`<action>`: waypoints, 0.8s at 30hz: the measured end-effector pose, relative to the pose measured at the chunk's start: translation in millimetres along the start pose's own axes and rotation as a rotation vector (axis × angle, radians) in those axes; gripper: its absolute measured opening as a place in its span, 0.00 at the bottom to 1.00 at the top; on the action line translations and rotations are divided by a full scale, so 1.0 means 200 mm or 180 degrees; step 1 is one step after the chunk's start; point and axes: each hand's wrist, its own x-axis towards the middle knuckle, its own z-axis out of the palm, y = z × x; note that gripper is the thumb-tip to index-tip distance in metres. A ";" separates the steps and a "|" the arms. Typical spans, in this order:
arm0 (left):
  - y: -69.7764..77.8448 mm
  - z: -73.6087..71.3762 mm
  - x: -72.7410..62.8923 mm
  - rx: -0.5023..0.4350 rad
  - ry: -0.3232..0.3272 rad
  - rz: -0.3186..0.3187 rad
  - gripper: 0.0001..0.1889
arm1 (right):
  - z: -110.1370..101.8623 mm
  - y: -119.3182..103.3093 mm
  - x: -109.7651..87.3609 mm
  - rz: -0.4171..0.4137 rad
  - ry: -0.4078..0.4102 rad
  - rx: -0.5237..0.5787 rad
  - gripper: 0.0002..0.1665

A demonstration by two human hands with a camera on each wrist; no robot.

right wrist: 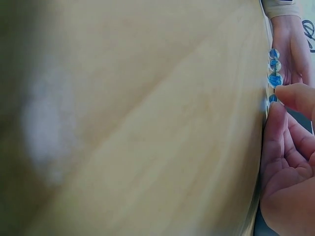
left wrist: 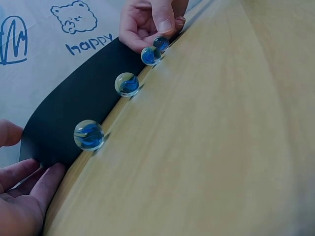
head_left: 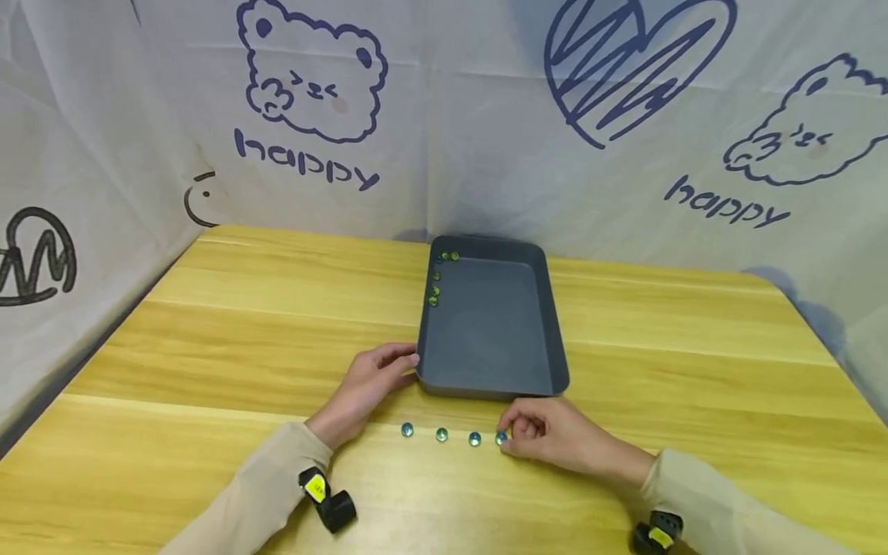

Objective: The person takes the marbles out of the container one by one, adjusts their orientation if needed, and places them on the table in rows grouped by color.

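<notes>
My right hand (head_left: 555, 433) pinches a clear marble with a blue swirl (head_left: 501, 438) between thumb and index finger, at the right end of a row on the table. Three similar marbles lie to its left: one close by (head_left: 475, 438), a middle one (head_left: 442, 435) and the leftmost (head_left: 407, 429). In the left wrist view, the leftmost marble (left wrist: 89, 135) looks largest. With fairly straight fingers, my left hand (head_left: 368, 385) touches the near left corner of a dark grey rectangular tray (head_left: 486, 331). Thumb and fingertip (right wrist: 277, 110) partly cover the pinched marble in the right wrist view.
Several greenish marbles (head_left: 436, 276) lie inside the tray along its left wall and far left corner. The wooden table (head_left: 277, 301) extends to both sides. Behind it hangs a white cloth (head_left: 479, 154) with drawings and "happy" lettering.
</notes>
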 end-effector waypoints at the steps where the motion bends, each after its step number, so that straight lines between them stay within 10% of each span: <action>1: 0.00 0.00 0.00 -0.0005 -0.0002 0.0012 0.19 | 0.00 0.00 0.00 0.0004 0.0001 0.0006 0.09; 24: 0.00 0.00 0.00 0.0006 0.0009 -0.0023 0.18 | -0.01 -0.02 0.00 0.0095 -0.0095 -0.0037 0.09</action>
